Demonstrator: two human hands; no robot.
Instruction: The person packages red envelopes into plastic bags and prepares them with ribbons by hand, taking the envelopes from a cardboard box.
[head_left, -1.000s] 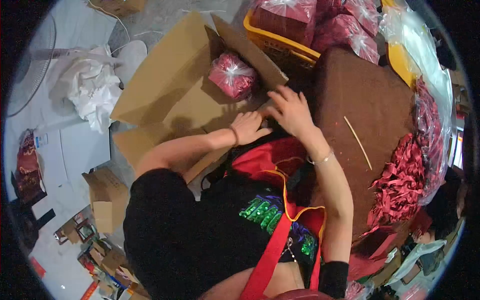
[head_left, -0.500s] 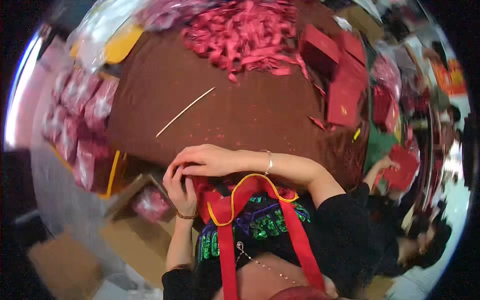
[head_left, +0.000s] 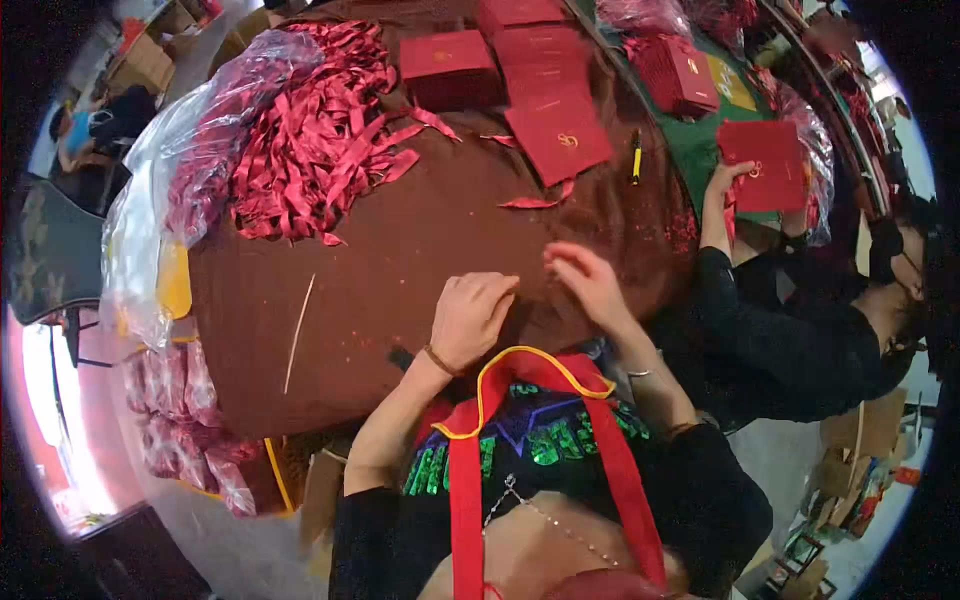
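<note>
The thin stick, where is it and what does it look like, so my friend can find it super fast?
Start at the big brown table and find the heap of red ribbons. Look below it in the picture, left of the person's left hand, for the stick. It's long, thin and pale, while the ribbons are red and tangled.

Laid flat on the brown-covered tabletop [head_left: 420,225], near the right hand [head_left: 590,283] and farther from the left hand [head_left: 468,318]: a loose strip of red ribbon [head_left: 533,204], slightly curved. Just beyond, set at an angle: a square-cornered deep red card [head_left: 560,138] with a gold emblem, topping a fanned row. Beside that row, piled neatly: a stack of matching cards [head_left: 448,60]. Heaped to the left, tangled and twisted: many red ribbons [head_left: 315,135].
</note>
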